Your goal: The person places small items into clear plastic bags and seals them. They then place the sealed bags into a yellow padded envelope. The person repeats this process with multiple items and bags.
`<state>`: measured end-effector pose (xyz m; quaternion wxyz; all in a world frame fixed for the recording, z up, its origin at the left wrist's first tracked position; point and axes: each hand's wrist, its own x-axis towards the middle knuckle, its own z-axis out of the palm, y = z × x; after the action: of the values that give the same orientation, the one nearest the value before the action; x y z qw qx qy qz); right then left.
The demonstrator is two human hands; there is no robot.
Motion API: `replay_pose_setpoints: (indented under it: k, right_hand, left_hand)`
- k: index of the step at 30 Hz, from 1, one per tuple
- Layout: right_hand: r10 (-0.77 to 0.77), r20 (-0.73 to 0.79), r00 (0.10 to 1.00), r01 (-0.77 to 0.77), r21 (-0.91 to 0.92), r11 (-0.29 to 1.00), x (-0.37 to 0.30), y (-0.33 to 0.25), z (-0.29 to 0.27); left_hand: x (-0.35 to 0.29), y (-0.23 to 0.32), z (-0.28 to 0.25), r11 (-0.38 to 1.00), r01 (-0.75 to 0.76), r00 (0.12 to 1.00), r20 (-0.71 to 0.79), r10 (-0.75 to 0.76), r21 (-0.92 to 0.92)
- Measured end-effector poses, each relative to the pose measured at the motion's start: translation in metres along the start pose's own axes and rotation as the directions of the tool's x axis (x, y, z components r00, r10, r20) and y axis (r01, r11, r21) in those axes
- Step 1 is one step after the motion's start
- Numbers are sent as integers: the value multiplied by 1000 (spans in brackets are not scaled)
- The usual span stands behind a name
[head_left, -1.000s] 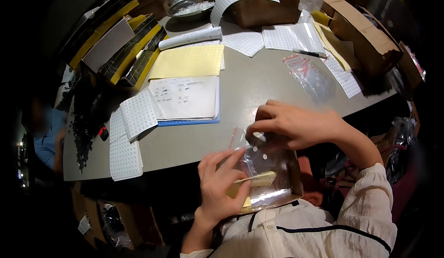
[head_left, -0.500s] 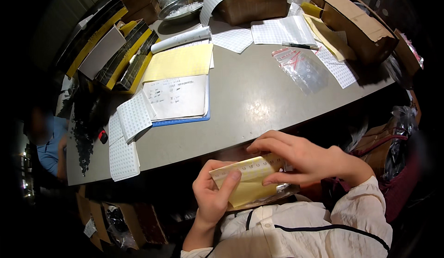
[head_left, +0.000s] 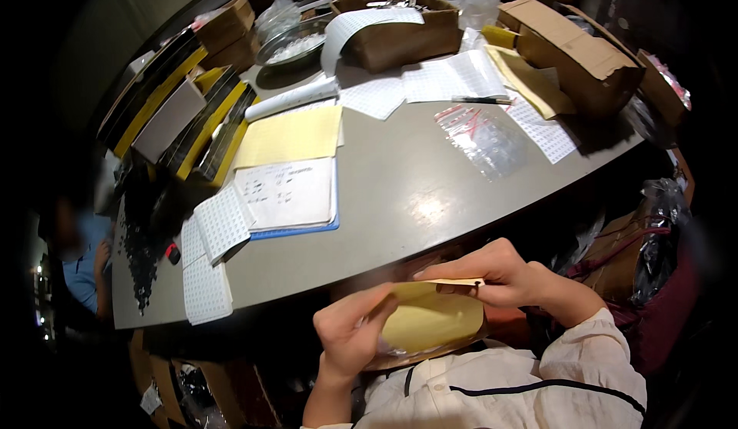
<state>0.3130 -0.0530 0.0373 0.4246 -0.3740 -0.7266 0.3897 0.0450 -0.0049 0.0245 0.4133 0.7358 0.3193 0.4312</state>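
Just off the table's near edge, in front of my body, I hold a yellow-backed label sheet (head_left: 432, 320). Its upper edge is folded over and its plain yellow face shows. My left hand (head_left: 350, 330) pinches the left end between thumb and fingers. My right hand (head_left: 503, 273) is closed on the upper right edge, with the fingers lying along it. Below the sheet, over my lap, some shiny clear plastic (head_left: 396, 350) shows in part; what it belongs to is hidden.
On the grey table (head_left: 384, 206) lie an open notebook (head_left: 284, 194), white label sheets (head_left: 206, 275), zip bags (head_left: 480, 141) and a pen (head_left: 483, 100). Cardboard boxes (head_left: 403, 41), a metal bowl (head_left: 292, 48) and black-yellow boxes (head_left: 207, 125) stand behind. A person (head_left: 84, 267) is at left.
The sheet has tipped so its printed strip no longer shows. My right hand has closed onto its upper edge. The whole view has shifted slightly.
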Motion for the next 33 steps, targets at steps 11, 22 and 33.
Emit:
replay_pose_setpoints:
  k: [11, 22, 33]
  right_hand:
    - [-76, 23, 997, 77, -76, 994, -22, 7, -16]
    - [-207, 92, 974, 227, -359, 905, -22, -5, -18]
    - [-151, 47, 987, 151, 18, 988, -15, -8, -30]
  left_hand:
    - [11, -11, -7, 682, 427, 901, 341, -267, -594]
    - [24, 10, 11, 759, 507, 846, 407, -345, -409]
    - [14, 8, 25, 780, 463, 886, 216, -409, -420]
